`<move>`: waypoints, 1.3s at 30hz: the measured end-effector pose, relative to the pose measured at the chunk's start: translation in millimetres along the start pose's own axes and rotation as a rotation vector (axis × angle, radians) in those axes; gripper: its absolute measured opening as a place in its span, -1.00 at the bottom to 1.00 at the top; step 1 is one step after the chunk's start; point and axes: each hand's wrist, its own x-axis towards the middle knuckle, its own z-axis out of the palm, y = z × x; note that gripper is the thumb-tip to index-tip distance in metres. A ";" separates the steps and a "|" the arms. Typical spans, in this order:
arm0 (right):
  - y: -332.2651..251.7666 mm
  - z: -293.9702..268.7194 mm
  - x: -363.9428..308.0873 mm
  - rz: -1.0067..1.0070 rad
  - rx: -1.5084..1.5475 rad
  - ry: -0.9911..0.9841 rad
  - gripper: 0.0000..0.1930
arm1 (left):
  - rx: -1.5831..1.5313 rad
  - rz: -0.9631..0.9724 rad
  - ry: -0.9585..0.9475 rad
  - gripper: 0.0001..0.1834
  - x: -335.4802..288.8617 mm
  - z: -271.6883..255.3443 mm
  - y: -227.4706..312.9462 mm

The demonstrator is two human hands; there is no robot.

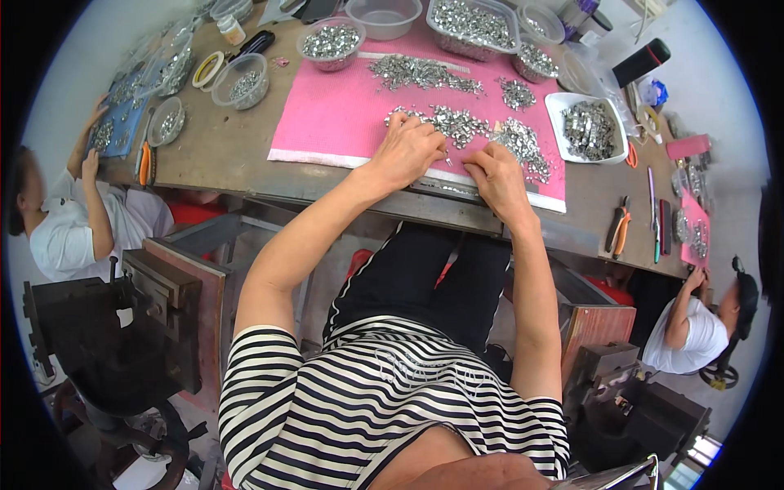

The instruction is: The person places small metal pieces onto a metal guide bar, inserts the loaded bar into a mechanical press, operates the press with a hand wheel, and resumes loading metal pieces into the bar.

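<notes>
At cloth point(322, 122) edge, tray point(557, 122) holds metal pcs point(588, 129); L hand point(411, 149), R hand point(496, 175) curled (hold unclear).

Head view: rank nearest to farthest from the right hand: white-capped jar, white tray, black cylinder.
From the right hand:
1. White tray, just right of it
2. Black cylinder, upper right
3. White-capped jar, upper left
</notes>
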 end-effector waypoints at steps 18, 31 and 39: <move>-41.4 3.0 -41.3 0.090 0.166 0.194 -0.85 | -0.392 -0.106 0.223 -0.93 -33.3 6.9 67.2; -35.5 -5.8 -36.3 0.181 0.196 0.155 -0.90 | -0.157 -0.045 0.265 -0.84 -36.2 15.2 75.0; -15.3 1.2 5.2 0.147 0.122 -0.005 -0.90 | -0.122 0.050 0.295 -0.87 -38.4 4.6 65.4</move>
